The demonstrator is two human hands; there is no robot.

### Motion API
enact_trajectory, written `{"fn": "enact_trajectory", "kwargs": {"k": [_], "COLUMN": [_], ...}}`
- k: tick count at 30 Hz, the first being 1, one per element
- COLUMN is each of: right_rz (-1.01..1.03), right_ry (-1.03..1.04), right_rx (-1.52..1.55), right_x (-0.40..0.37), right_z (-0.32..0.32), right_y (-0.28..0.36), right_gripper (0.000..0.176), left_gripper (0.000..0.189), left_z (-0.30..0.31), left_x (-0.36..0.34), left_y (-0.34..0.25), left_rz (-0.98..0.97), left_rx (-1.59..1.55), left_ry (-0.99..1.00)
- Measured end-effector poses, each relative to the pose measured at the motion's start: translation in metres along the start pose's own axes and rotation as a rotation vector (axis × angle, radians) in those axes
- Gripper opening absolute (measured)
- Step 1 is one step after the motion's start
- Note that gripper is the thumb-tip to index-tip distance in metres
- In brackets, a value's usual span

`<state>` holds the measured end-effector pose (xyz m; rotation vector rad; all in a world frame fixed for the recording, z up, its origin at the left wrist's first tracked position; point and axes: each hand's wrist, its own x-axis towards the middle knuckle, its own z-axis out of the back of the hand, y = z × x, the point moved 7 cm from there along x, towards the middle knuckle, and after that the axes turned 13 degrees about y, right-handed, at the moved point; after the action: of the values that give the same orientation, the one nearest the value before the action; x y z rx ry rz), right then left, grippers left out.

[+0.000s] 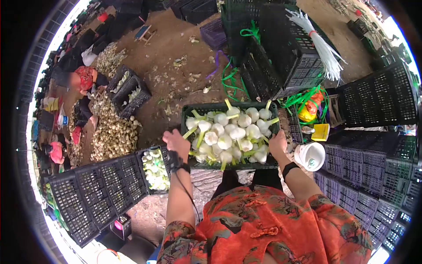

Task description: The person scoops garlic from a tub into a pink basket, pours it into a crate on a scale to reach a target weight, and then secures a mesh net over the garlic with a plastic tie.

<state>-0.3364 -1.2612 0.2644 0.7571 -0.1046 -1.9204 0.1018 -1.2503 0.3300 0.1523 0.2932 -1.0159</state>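
1. Clasping the left rim of one dark crate [228, 107] with the left hand [176, 141], fingers curling over the edge. Wearing one black wrist strap [178, 165], with one cord trailing down the forearm.

2. Clasping the right rim of the same crate with the right hand [278, 143], fingers closing on the edge. Wearing one black wristband [290, 168].

3. Holding the crate level between both hands, in front of the body and above bare earth. Carrying white bulbs [225, 141] heaped to the rim, some twenty showing on top, with green stalks sticking out.

4. Lying just left of the left forearm: one second crate [154, 169] of pale bulbs, adjoining a row of empty black crates [96, 193], count not readable.

5. Standing just right of the right hand: one white bucket [311, 156] and, beyond it, one yellow tub [321, 132].

6. Resting on the stacked crates ahead: one bundle of white ties [327, 48]. Trailing below it: loose green straps [233, 81].

7. Spreading on the ground far left: one pile of bulbs [112, 132]. Sitting beside it: two people [83, 77].
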Motion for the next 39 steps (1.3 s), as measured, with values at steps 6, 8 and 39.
{"fn": "enact_trajectory", "kwargs": {"k": [6, 8, 39], "right_rz": [-0.036, -0.043, 0.608], "right_ry": [0.049, -0.024, 0.226], "right_rx": [-0.012, -0.051, 0.277], "right_x": [-0.005, -0.007, -0.060], "right_z": [-0.005, 0.000, -0.024], "right_y": [-0.003, 0.000, 0.000], "right_gripper": [0.030, 0.023, 0.037], "left_gripper": [0.032, 0.033, 0.050], "left_z": [-0.015, -0.017, -0.079], "left_x": [0.002, 0.003, -0.144], "left_y": [-0.027, -0.045, -0.160], "left_rz": [-0.261, -0.309, -1.075], "left_rx": [0.509, 0.593, -0.573], "left_ry": [0.093, 0.066, 0.270]}}
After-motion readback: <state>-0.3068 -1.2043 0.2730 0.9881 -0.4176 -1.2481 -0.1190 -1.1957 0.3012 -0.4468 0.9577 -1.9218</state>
